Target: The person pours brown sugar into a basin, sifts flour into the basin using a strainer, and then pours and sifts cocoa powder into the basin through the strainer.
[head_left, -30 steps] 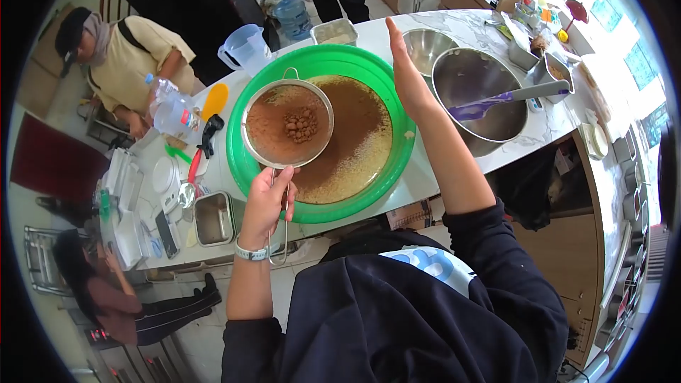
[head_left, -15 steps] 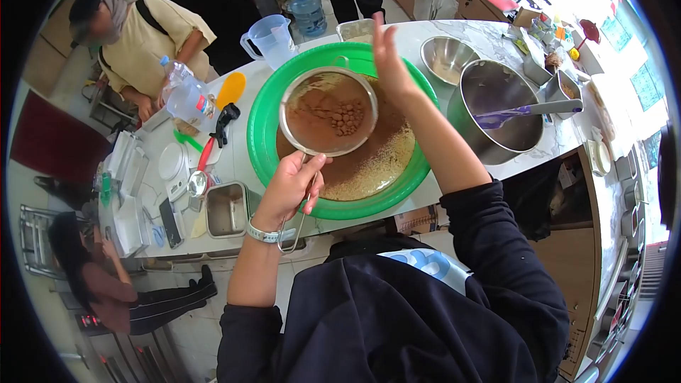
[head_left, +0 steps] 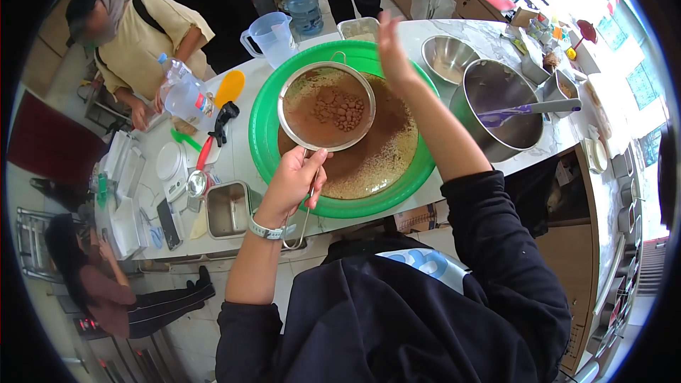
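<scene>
My left hand [head_left: 296, 179] is wrapped round the wire handle of a round mesh sieve [head_left: 301, 117]. Brown powder with several small lumps [head_left: 342, 111] lies in the mesh. Beneath the sieve stands a wide green basin [head_left: 264, 99], holding a pale, frothy mixture [head_left: 386, 170] partly covered with brown powder. To the right of the sieve, my right hand [head_left: 396, 53] is raised over the basin's far right side. Its fingers are stretched out and it holds nothing, apart from the sieve's rim.
Right of the basin stand a small steel bowl [head_left: 448, 57] and a deep steel pot [head_left: 489, 145] with a purple spatula [head_left: 511, 115] across it. A plastic jug [head_left: 273, 37], a steel container [head_left: 228, 206] and a scale [head_left: 174, 170] are on the left. Other people are nearby.
The powder in the sieve has spread differently, and more pale mesh shows at its upper left. My right hand stays raised beside the sieve, shifted only slightly. My left hand keeps its grip.
</scene>
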A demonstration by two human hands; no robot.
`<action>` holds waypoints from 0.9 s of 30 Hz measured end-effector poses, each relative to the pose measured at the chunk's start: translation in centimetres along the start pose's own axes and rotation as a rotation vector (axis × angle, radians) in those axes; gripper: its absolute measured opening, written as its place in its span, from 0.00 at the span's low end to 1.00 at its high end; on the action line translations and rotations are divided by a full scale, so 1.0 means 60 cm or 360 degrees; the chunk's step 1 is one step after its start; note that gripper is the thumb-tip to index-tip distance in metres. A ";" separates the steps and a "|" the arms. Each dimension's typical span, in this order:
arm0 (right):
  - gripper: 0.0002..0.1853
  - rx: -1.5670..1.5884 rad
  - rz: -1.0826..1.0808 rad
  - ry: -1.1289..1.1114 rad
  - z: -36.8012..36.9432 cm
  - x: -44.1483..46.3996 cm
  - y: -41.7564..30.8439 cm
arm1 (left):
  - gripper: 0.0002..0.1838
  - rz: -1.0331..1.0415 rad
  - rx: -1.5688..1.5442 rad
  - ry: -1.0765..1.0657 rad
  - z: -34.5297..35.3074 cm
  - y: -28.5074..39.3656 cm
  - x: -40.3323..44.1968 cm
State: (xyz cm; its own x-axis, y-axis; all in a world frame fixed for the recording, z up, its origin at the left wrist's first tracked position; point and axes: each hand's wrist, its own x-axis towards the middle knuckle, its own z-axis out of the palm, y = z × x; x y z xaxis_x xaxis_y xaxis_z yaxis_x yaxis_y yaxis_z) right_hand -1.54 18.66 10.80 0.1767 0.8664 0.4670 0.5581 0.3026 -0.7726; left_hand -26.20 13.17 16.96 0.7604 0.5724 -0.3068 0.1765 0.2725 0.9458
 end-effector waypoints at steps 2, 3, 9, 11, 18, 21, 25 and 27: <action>0.42 0.0043 0.0124 0.0061 0.000 0.004 0.001 | 0.16 0.0019 0.0019 0.0025 -0.001 0.002 0.008; 0.41 0.0170 0.0212 0.0134 -0.002 0.005 0.004 | 0.15 0.0014 0.0031 0.0047 -0.005 0.003 0.011; 0.47 0.1011 0.0289 -0.0016 -0.018 0.011 -0.001 | 0.15 0.0035 0.0019 0.0173 0.005 -0.007 0.028; 0.45 0.0784 0.0383 -0.0109 -0.008 0.005 -0.021 | 0.15 0.0052 -0.0001 0.0215 0.010 -0.006 0.036; 0.46 0.0843 0.0405 0.0273 -0.023 0.007 -0.060 | 0.15 0.0008 -0.0065 0.0057 0.011 -0.011 0.051; 0.45 0.1085 0.0463 0.0354 -0.035 -0.014 -0.092 | 0.15 -0.0010 -0.0254 0.0214 0.011 -0.023 0.057; 0.43 0.1081 0.0498 0.0292 -0.034 0.001 -0.065 | 0.15 -0.0020 -0.0289 0.0116 0.014 -0.022 0.057; 0.43 0.1107 0.0455 0.0217 -0.029 0.002 -0.039 | 0.15 -0.0084 -0.0276 0.0120 0.020 -0.017 0.054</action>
State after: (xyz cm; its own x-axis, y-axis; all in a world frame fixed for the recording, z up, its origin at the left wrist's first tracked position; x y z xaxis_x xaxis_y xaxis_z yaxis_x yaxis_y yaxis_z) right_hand -1.43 17.37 13.40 0.3614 0.9055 0.2223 -0.1558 0.2937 -0.9431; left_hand -23.17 13.85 15.12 0.7029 0.6085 -0.3685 0.0992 0.4291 0.8978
